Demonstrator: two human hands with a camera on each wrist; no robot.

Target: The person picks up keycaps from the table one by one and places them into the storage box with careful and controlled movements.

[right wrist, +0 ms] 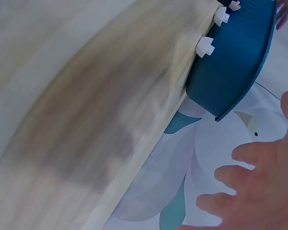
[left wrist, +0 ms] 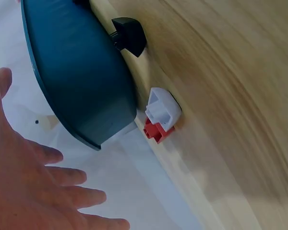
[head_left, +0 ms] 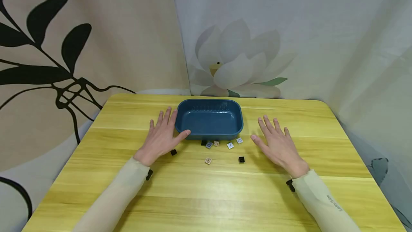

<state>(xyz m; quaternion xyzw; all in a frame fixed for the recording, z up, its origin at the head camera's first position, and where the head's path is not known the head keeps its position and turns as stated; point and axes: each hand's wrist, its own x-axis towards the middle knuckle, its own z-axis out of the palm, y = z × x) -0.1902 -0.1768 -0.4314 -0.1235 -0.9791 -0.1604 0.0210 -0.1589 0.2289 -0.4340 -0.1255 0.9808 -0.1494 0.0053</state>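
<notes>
We see the blue bin [head_left: 210, 119] near the table's [head_left: 199, 196] far edge, btwn L hand [head_left: 162, 131] & R hand [head_left: 278, 144], open side up, long axis L–R, roughly parallel to that edge. Both hands: fingers spread. Small caps [head_left: 230, 145] lie scattered on bin's near side. L wrist cam gives us a red cap [left wrist: 155, 131] by a white cap [left wrist: 166, 108]; head cam doesn't show the red.

Red keycap [left wrist: 156, 132] partly hidden, sleeves [head_left: 113, 197] cut off

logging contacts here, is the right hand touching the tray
Apart: the head view shows a strip of table between the right hand and the tray.
</notes>
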